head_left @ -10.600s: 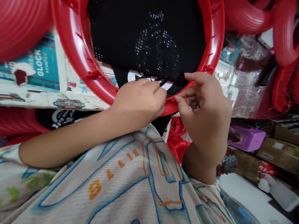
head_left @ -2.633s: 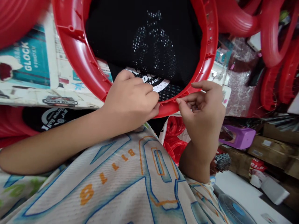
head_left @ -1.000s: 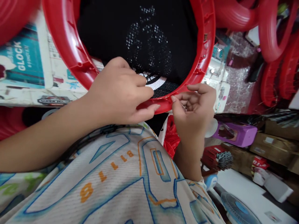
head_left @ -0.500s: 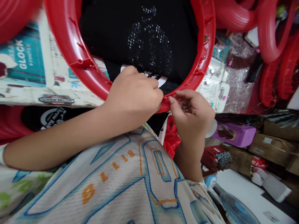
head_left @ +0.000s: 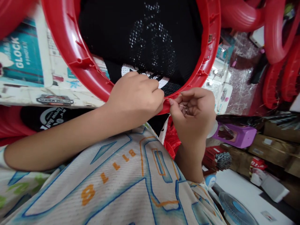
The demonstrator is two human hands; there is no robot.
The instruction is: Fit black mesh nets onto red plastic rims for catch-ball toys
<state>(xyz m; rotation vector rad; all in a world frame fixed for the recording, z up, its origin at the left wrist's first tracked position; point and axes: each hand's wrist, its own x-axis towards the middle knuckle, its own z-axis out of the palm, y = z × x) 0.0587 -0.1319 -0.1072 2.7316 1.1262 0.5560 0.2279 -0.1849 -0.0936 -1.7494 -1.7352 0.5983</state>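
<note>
A big red plastic hoop (head_left: 70, 59) is held up in front of me, and a black mesh net (head_left: 150, 40) with a dotted print and a white patch hangs inside it. My left hand (head_left: 136, 97) is curled into a pinch on the net's lower edge at the hoop's bottom rim. My right hand (head_left: 193, 114) sits just to its right with fingers bent together, pinching something small and thin that I cannot make out, right against the rim. My patterned white jersey (head_left: 122, 187) fills the lower part of the view.
More red hoops (head_left: 278, 34) hang at the upper right and upper left. A printed cardboard box (head_left: 25, 62) lies at the left. A purple box (head_left: 239, 136), brown cartons (head_left: 278, 150), a small fan (head_left: 236, 209) and a white surface (head_left: 248, 193) are at the lower right.
Over the last second my left hand closed from a loose hold into a tight pinch at the rim. My right hand moved left and curled shut until it almost meets the left.
</note>
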